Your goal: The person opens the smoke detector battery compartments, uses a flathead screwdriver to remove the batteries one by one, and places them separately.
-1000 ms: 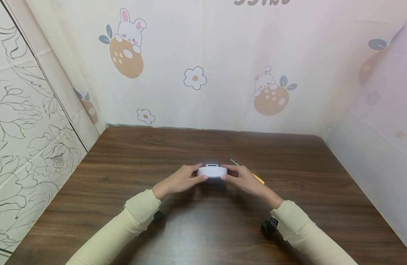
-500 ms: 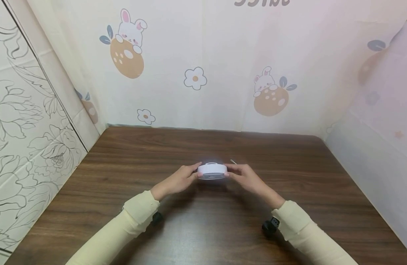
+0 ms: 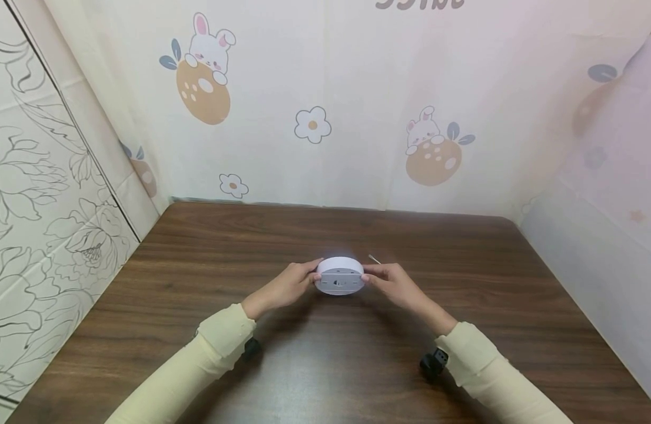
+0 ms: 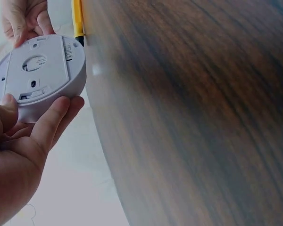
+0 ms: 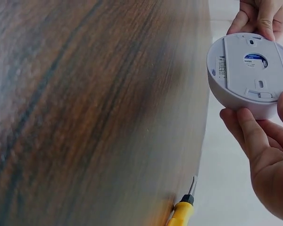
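A round white smoke detector (image 3: 340, 284) is held between both hands over the table, its flat back turned towards the head camera. On that back a mounting plate (image 5: 247, 87) with slots and a round central hole shows in the right wrist view; something blue with a printed label sits inside the hole. My left hand (image 3: 287, 287) grips the left edge, thumb on the back and fingers along the side wall. My right hand (image 3: 395, 287) grips the opposite edge the same way. The detector's front face is hidden.
A screwdriver (image 5: 181, 213) with a yellow handle lies on the wooden table (image 3: 336, 359), just beyond my right hand. In the head view only its metal shaft (image 3: 375, 259) shows. A printed curtain (image 3: 357, 76) hangs behind the table's far edge.
The smoke detector has tilted between the hands, so its back has come into view where mostly its side wall showed before. Both hands keep their grip and have barely shifted.
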A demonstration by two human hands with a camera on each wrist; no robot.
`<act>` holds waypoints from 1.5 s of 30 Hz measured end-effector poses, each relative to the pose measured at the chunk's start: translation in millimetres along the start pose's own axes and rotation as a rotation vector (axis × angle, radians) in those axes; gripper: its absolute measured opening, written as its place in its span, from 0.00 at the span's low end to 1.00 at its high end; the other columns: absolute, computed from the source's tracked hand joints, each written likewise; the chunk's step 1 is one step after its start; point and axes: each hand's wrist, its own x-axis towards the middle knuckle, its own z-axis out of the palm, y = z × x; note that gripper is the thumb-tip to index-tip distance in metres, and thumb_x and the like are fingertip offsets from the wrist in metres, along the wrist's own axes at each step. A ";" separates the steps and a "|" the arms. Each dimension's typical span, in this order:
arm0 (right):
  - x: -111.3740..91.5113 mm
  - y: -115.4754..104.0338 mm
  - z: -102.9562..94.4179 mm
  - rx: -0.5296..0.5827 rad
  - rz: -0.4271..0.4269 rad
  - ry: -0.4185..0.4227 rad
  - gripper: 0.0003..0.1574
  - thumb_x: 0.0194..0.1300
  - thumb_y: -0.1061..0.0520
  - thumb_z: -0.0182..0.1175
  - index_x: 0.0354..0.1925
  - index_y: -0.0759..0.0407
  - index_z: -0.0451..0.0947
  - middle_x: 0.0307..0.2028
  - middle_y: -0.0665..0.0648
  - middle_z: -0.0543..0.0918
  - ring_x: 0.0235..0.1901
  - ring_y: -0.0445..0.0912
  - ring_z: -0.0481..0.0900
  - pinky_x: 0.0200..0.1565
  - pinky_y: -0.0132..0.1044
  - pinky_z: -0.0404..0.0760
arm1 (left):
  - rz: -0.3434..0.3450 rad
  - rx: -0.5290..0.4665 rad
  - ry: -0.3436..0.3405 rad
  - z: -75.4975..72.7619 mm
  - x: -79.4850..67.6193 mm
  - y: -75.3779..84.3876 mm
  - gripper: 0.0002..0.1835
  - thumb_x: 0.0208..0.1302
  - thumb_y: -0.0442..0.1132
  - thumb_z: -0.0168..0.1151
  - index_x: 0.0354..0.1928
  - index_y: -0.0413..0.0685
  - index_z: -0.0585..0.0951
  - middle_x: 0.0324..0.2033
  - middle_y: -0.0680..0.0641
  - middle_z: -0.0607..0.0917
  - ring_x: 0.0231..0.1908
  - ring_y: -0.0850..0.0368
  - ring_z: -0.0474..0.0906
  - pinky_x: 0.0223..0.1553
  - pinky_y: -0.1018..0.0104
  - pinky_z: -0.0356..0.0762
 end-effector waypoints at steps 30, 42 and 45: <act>5.2 -1.9 2.6 0.229 0.119 -0.001 0.20 0.69 0.63 0.55 0.50 0.81 0.74 0.40 0.69 0.83 0.36 0.54 0.84 0.42 0.45 0.84 | -0.164 -0.286 0.069 5.2 -0.8 4.3 0.19 0.71 0.27 0.48 0.61 0.26 0.69 0.41 0.34 0.82 0.35 0.49 0.83 0.37 0.60 0.85; 5.9 -2.0 5.5 0.258 0.190 0.012 0.21 0.69 0.60 0.56 0.50 0.79 0.75 0.36 0.65 0.84 0.34 0.54 0.84 0.43 0.51 0.83 | -0.262 -0.333 0.098 7.4 1.3 6.1 0.16 0.73 0.29 0.46 0.56 0.25 0.73 0.33 0.38 0.82 0.30 0.47 0.83 0.33 0.58 0.85; 6.6 -1.5 6.2 0.269 0.211 0.020 0.22 0.70 0.58 0.56 0.49 0.79 0.75 0.34 0.64 0.84 0.33 0.54 0.84 0.42 0.50 0.84 | -0.308 -0.390 0.102 8.8 3.1 6.2 0.15 0.73 0.29 0.46 0.53 0.24 0.75 0.29 0.39 0.82 0.27 0.48 0.83 0.31 0.61 0.85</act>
